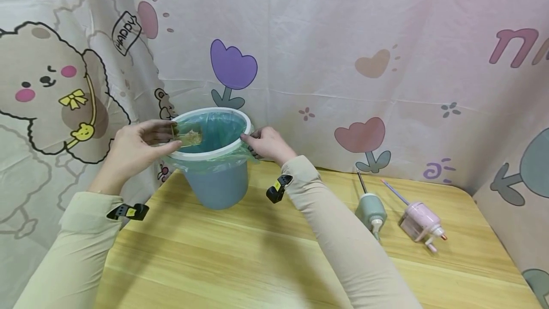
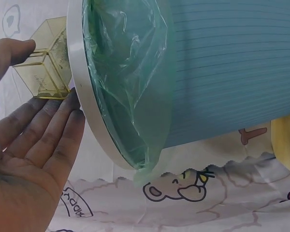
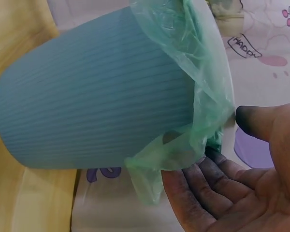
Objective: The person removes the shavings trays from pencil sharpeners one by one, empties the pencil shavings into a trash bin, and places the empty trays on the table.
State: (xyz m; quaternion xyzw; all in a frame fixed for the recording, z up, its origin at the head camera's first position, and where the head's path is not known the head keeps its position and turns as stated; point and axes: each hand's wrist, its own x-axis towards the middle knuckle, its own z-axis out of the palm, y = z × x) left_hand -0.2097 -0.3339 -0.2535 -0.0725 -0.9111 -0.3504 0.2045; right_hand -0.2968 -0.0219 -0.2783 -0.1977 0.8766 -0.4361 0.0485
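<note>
My left hand (image 1: 136, 147) pinches a small clear yellowish plastic box (image 1: 187, 136) between thumb and fingertips, tilted over the mouth of a blue trash bin (image 1: 218, 187). Light brown bits like pencil shavings lie inside the box. In the left wrist view the box (image 2: 46, 63) hangs beside the bin's white rim (image 2: 82, 72). A thin green plastic bag (image 1: 206, 163) lines the bin and folds over its edge. My right hand (image 1: 269, 144) grips the rim's right side, thumb on top. In the right wrist view its fingers (image 3: 203, 186) lie partly behind the bag.
To the right on the wooden table (image 1: 206, 261) stand a grey-green crank pencil sharpener (image 1: 371, 208) and a pink one (image 1: 422, 216), each with a pencil sticking out. A printed cloth (image 1: 296, 61) hangs behind the bin and along the sides.
</note>
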